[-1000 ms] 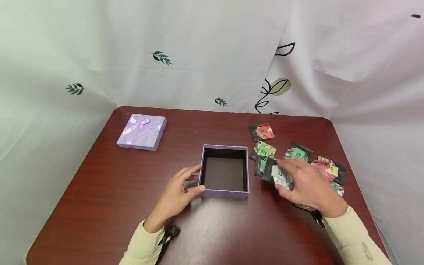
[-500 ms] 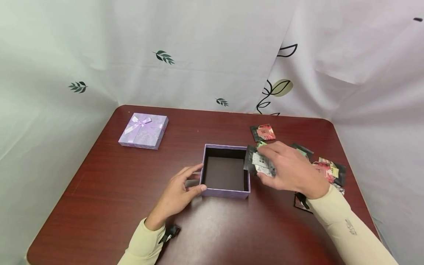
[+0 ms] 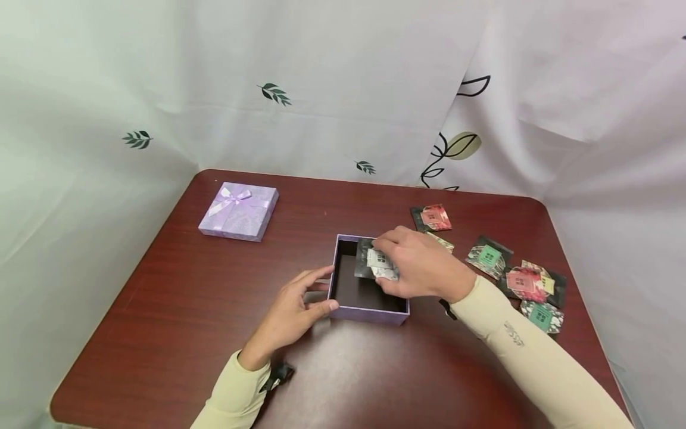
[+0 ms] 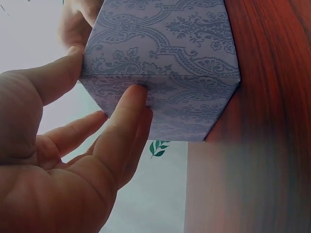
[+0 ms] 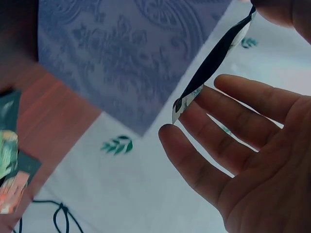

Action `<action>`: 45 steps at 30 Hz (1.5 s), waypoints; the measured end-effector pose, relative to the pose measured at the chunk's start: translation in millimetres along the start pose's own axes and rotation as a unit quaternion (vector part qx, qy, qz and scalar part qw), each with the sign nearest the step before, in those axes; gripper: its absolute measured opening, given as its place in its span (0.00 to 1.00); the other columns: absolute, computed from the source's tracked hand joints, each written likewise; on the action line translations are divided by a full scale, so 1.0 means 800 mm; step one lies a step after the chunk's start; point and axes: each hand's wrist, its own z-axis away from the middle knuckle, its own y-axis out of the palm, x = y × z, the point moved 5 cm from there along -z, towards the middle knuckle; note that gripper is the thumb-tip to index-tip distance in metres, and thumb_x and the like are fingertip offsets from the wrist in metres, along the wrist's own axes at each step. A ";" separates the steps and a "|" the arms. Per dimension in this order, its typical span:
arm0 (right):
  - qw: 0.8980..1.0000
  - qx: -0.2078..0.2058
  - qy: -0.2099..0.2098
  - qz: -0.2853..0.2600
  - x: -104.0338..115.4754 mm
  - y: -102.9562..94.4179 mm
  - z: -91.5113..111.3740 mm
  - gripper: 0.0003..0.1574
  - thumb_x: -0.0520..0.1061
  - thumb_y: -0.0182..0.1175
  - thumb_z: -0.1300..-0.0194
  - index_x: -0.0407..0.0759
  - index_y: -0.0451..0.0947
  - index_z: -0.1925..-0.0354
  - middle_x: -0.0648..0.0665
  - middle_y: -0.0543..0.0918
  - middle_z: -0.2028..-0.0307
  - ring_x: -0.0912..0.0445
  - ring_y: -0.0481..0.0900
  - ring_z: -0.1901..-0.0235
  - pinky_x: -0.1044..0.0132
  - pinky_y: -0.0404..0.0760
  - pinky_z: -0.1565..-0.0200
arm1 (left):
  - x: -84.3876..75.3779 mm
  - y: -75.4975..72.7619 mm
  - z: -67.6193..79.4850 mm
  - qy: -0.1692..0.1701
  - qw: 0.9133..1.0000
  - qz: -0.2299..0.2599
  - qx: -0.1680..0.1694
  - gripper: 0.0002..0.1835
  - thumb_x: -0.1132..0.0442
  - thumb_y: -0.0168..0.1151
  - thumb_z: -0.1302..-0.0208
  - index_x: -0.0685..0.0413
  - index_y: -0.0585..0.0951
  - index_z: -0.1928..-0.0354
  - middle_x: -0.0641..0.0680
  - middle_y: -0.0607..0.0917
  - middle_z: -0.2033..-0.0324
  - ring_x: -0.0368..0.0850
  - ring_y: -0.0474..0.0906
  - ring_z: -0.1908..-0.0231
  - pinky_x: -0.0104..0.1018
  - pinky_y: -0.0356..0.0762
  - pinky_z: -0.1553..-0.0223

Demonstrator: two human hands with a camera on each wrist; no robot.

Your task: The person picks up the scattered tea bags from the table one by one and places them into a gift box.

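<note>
In the head view, my left hand (image 3: pixel 289 314) rests against the left side of an open purple box (image 3: pixel 370 315) with a black inside. Its thumb lies on the rim at the near left corner. The left wrist view shows straight fingers (image 4: pixel 119 131) touching the patterned wall (image 4: pixel 160 39). Over the box's opening, my right hand (image 3: pixel 423 265) pinches a flat black sachet (image 3: pixel 365 265) with a white and grey label. Seen edge-on in the right wrist view, the sachet (image 5: pixel 211 63) sits between thumb and fingertips. The right hand hides part of the box's far right rim.
A lilac lid with a ribbon bow (image 3: pixel 240 211) lies at the back left of the brown table (image 3: pixel 177 322). Right of the box are several more sachets: a red one (image 3: pixel 432 218), a green one (image 3: pixel 488 256), and an overlapping group (image 3: pixel 527 283). White curtains (image 3: pixel 321 59) surround the table.
My right hand has carried the black and white sachet leftward from the sachets on the right to above the box. The left hand has stayed against the box.
</note>
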 end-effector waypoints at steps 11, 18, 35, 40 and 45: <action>0.999 0.052 -0.009 0.001 0.017 0.030 -0.024 0.38 0.63 0.72 0.42 0.41 0.84 0.43 0.44 0.88 0.48 0.51 0.85 0.50 0.53 0.89 0.53 | -0.003 0.001 -0.001 -0.011 1.000 0.014 0.010 0.37 0.61 0.77 0.35 0.52 0.74 0.25 0.60 0.82 0.38 0.58 0.85 0.40 0.38 0.88 0.49; 0.997 0.073 -0.027 0.023 0.027 0.047 -0.034 0.32 0.63 0.72 0.41 0.41 0.84 0.49 0.44 0.88 0.52 0.50 0.85 0.53 0.54 0.88 0.57 | -0.002 0.000 -0.004 -0.016 1.000 0.010 0.013 0.36 0.61 0.78 0.36 0.51 0.75 0.26 0.58 0.82 0.37 0.58 0.85 0.40 0.35 0.88 0.49; 0.988 0.142 -0.024 0.062 0.033 0.093 -0.046 0.31 0.65 0.70 0.37 0.42 0.84 0.50 0.44 0.86 0.57 0.50 0.84 0.59 0.53 0.87 0.57 | -0.005 -0.002 -0.004 -0.011 1.000 0.012 0.016 0.37 0.62 0.78 0.37 0.55 0.75 0.27 0.60 0.81 0.36 0.58 0.84 0.40 0.39 0.88 0.48; 0.986 0.152 -0.025 0.069 0.036 0.098 -0.051 0.28 0.64 0.71 0.38 0.43 0.84 0.54 0.45 0.86 0.60 0.51 0.84 0.61 0.54 0.87 0.60 | -0.005 -0.002 -0.003 -0.012 1.000 0.014 0.016 0.37 0.62 0.78 0.37 0.56 0.75 0.27 0.61 0.81 0.36 0.58 0.84 0.40 0.37 0.88 0.48; 0.984 0.156 -0.030 0.078 0.038 0.103 -0.052 0.28 0.65 0.73 0.39 0.44 0.85 0.55 0.45 0.87 0.60 0.51 0.84 0.61 0.54 0.88 0.60 | -0.005 -0.003 -0.003 -0.015 1.000 0.015 0.016 0.37 0.62 0.78 0.37 0.56 0.74 0.27 0.61 0.81 0.36 0.58 0.84 0.40 0.35 0.87 0.49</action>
